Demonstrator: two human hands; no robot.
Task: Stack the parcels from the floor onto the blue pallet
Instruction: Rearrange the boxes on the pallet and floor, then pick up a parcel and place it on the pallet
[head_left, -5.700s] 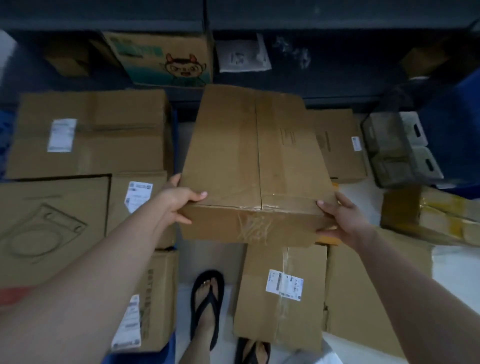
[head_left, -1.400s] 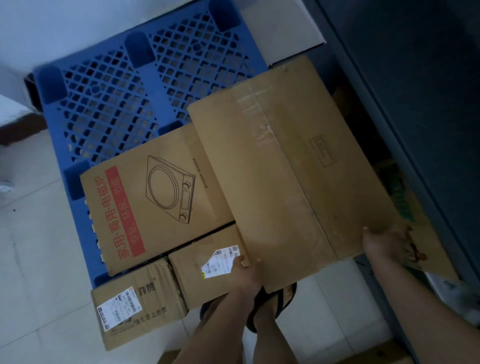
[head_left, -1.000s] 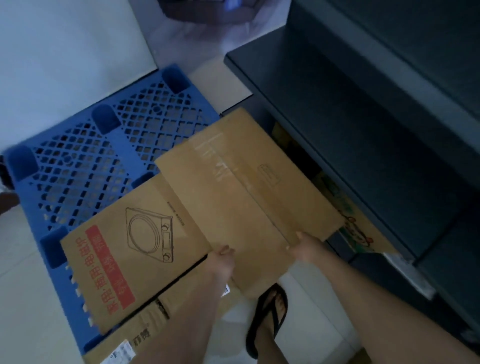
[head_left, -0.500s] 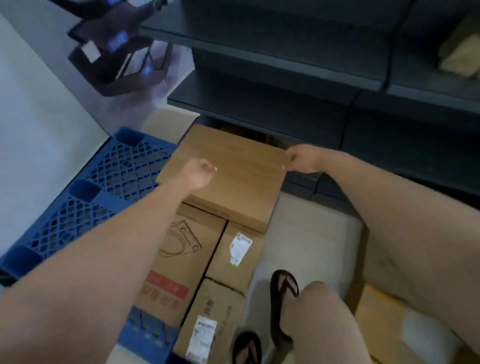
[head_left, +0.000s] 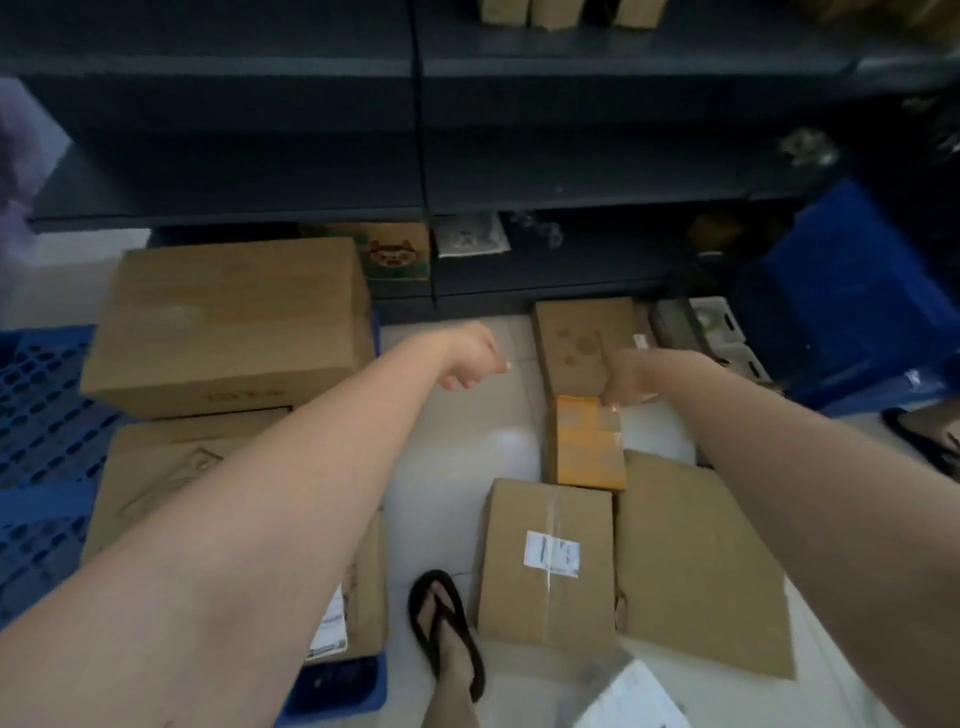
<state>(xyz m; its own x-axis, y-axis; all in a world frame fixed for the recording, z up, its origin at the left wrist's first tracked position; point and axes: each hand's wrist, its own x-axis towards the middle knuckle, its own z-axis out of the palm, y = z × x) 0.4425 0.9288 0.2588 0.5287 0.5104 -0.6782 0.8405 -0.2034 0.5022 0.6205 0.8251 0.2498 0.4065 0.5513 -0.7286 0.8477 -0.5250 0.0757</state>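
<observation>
Both arms are stretched out over the floor. The left hand (head_left: 475, 358) hangs bent at the wrist, fingers loosely curled, nothing in it. The right hand (head_left: 626, 376) has its fingertips down at the far edge of the orange parcel (head_left: 587, 452); too blurry to tell if it's gripping.

There's a bare strip of floor (head_left: 467, 441) between the blue pallet (head_left: 41, 415) and the loose parcels, with a flip-flop foot (head_left: 447, 623) in it.

The pallet carries the big brown box (head_left: 228, 322) and a line-drawing box (head_left: 171, 467). Still on the floor: the labelled box (head_left: 545, 561), a flat carton (head_left: 696, 561) and a stained box (head_left: 582, 338). The bottom shelf (head_left: 519, 260) holds a cartoon-face carton (head_left: 397, 254).
</observation>
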